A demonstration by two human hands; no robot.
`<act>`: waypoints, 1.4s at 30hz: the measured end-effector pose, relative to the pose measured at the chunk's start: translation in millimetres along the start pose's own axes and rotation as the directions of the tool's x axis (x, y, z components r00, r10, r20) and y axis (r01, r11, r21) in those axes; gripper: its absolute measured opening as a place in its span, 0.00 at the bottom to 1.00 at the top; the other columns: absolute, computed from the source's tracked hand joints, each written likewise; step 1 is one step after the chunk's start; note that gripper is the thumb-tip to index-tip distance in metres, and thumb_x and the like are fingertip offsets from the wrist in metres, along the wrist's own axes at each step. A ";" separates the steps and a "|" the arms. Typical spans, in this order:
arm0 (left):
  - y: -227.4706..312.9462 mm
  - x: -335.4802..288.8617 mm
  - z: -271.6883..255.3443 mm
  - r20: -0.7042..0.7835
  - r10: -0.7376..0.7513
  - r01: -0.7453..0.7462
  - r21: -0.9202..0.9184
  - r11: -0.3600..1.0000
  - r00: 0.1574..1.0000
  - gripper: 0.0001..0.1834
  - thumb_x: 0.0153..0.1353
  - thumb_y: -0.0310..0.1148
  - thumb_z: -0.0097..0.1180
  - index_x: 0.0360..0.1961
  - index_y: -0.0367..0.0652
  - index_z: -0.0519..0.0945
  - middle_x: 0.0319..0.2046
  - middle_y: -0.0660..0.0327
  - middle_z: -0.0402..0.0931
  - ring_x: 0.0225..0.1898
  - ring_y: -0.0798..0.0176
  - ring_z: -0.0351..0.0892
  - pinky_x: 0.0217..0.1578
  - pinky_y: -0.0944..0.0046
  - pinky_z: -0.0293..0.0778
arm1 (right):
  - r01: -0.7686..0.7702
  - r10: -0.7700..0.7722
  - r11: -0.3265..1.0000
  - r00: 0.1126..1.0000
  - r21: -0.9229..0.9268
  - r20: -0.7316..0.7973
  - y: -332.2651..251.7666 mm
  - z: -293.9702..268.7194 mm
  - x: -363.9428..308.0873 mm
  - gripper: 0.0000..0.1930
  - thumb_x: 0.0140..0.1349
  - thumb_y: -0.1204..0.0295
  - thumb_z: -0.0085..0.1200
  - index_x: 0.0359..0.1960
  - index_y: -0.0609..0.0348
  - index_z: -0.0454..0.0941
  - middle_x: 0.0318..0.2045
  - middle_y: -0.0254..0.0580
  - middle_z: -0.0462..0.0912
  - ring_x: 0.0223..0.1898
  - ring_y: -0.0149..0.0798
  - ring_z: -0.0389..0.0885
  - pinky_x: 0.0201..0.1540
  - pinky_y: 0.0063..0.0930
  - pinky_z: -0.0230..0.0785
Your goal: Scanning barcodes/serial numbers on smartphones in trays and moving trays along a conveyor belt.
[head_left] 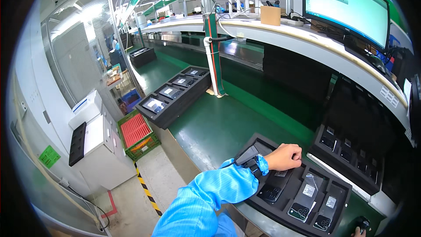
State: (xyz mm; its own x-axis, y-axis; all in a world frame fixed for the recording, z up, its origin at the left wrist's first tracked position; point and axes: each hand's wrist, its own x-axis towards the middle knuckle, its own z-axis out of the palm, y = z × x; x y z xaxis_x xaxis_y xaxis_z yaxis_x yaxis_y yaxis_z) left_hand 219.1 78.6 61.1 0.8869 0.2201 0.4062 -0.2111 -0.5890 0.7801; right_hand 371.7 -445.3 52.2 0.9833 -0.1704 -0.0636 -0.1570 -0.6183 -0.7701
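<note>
My left hand [286,156], in a blue sleeve with a black device strapped at the wrist, is held over a black foam tray [280,213]. Its fingers are curled into a fist, and whatever they may hold is hidden. Beneath and beside it, smartphones lie face down in the tray's slots: a dark phone [272,188], a phone in clear film [303,199] and another labelled phone [328,208]. At the lower right edge, my right hand [359,232] shows only in part, its fingers around a small black object [362,223] whose kind I cannot make out.
Another foam tray of phones [175,88] lies farther along the green bench [210,125], by a post [213,52]. More phones stand in a black tray [346,156] at right, below a shelf carrying a monitor [346,6]. A green crate [147,145] sits on the floor.
</note>
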 end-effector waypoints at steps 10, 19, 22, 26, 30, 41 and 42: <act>-5.1 0.3 2.2 0.024 0.022 -0.023 0.048 0.999 0.999 0.20 0.53 0.29 0.62 0.16 0.38 0.62 0.27 0.54 0.81 0.35 0.49 0.80 0.35 0.53 0.74 | 0.025 -0.025 1.000 1.000 -0.009 0.016 -0.6 -0.7 -0.5 0.19 0.69 0.62 0.61 0.50 0.68 0.81 0.31 0.41 0.85 0.22 0.31 0.77 0.22 0.23 0.67; -8.8 1.6 3.8 0.048 -0.033 0.028 0.106 0.994 0.998 0.23 0.53 0.30 0.64 0.14 0.38 0.60 0.26 0.55 0.81 0.34 0.50 0.79 0.36 0.54 0.73 | 0.004 -0.004 1.000 0.999 -0.001 0.035 1.2 -1.3 0.6 0.17 0.69 0.63 0.61 0.48 0.66 0.81 0.30 0.40 0.85 0.21 0.30 0.77 0.21 0.22 0.67; -10.1 1.6 3.2 0.062 -0.031 0.025 0.092 0.995 0.998 0.23 0.53 0.30 0.64 0.14 0.38 0.60 0.25 0.55 0.80 0.34 0.50 0.79 0.35 0.54 0.73 | -0.004 0.003 1.000 1.000 0.024 0.030 1.4 -1.1 2.3 0.17 0.69 0.63 0.61 0.47 0.66 0.81 0.29 0.39 0.84 0.21 0.30 0.76 0.21 0.23 0.67; -8.6 1.0 2.8 0.049 0.002 -0.005 0.076 0.997 0.999 0.24 0.53 0.30 0.65 0.14 0.38 0.59 0.25 0.55 0.80 0.33 0.51 0.79 0.34 0.54 0.73 | -0.005 0.004 1.000 1.000 0.024 0.024 0.6 -0.7 1.0 0.16 0.69 0.63 0.61 0.46 0.66 0.82 0.28 0.38 0.84 0.21 0.29 0.76 0.21 0.22 0.67; -1.3 0.8 0.3 0.053 -0.014 0.010 0.067 0.998 0.998 0.22 0.54 0.29 0.64 0.16 0.38 0.60 0.25 0.54 0.80 0.31 0.51 0.80 0.34 0.56 0.73 | -0.019 0.019 1.000 1.000 0.008 0.018 -2.0 -1.1 -2.4 0.17 0.68 0.63 0.62 0.47 0.66 0.82 0.28 0.39 0.84 0.22 0.29 0.77 0.21 0.21 0.67; 11.1 -1.3 -3.1 0.024 -0.052 0.053 -0.044 0.998 0.998 0.12 0.56 0.29 0.63 0.35 0.38 0.71 0.32 0.55 0.83 0.38 0.54 0.84 0.41 0.58 0.77 | -0.027 0.027 1.000 0.999 0.014 0.020 -5.5 -1.8 -6.1 0.18 0.68 0.62 0.63 0.49 0.66 0.82 0.30 0.39 0.85 0.22 0.29 0.77 0.23 0.21 0.68; 11.0 -1.5 -3.2 0.034 -0.054 0.055 -0.035 0.998 0.998 0.12 0.56 0.29 0.63 0.36 0.38 0.72 0.33 0.55 0.83 0.39 0.54 0.84 0.42 0.58 0.76 | -0.021 0.021 1.000 1.000 0.023 0.017 -4.8 -2.4 -5.4 0.18 0.68 0.62 0.63 0.49 0.66 0.81 0.29 0.39 0.85 0.22 0.28 0.77 0.22 0.21 0.67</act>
State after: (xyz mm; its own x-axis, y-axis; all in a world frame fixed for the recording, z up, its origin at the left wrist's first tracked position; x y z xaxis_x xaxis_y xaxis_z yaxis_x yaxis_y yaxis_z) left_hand 214.2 74.3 70.6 0.9106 0.2249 0.3468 -0.1759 -0.5484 0.8175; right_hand 366.9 -443.2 57.8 0.9812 -0.1705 -0.0902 -0.1757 -0.5970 -0.7827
